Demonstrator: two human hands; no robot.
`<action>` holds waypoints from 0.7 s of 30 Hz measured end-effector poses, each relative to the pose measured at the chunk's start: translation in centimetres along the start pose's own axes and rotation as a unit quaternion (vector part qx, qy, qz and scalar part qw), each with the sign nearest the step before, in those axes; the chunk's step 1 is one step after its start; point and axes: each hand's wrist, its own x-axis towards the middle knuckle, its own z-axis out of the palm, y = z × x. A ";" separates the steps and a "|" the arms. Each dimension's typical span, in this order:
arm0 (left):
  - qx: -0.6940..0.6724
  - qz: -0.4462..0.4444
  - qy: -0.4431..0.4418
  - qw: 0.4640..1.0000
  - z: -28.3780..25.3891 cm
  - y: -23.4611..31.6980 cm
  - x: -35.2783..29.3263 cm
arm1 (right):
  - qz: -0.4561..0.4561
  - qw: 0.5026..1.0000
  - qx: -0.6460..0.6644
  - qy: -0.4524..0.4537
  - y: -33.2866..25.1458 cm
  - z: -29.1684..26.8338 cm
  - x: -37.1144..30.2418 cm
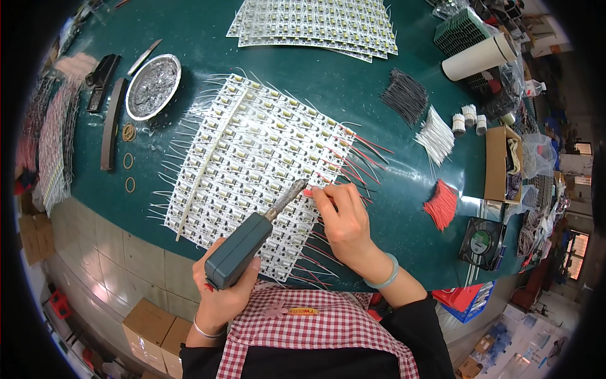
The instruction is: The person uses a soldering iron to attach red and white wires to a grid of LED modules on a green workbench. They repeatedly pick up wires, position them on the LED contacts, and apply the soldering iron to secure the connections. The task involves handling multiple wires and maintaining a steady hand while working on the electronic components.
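Observation:
My left hand is wrapped round the handle of a dark green soldering gun. The gun's metal tip points up and right, reaching the right part of a white circuit board panel. Fingers of my right hand are pinched on a red wire close to that tip. Whether tip and wire touch is too small to tell. The panel lies tilted on the table and carries rows of small yellowish parts. Red wires stick out along its right edge, pale wires along its left, and a thin pale strip lies across it.
On the green table, black, white and red wires lie in bunches at the right, near a small fan. A bowl of grey metallic material stands left. More panels are stacked at the back.

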 end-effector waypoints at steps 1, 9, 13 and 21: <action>-0.011 -0.011 0.005 1.000 0.1 0.0 -0.1 | 0.000 1.000 0.001 -0.001 0.1 0.0 0.0; -0.037 -0.069 0.014 0.997 -0.4 -0.5 -0.9 | -0.017 0.999 0.015 0.028 -0.5 -1.1 -0.5; -0.053 -0.073 0.024 0.996 -0.4 -0.4 -1.1 | -0.013 0.999 0.035 0.017 -0.8 -0.6 -0.9; -0.016 -0.037 -0.002 0.999 -0.7 -0.5 -1.3 | -0.004 0.999 0.032 -0.005 -1.1 -0.3 -1.4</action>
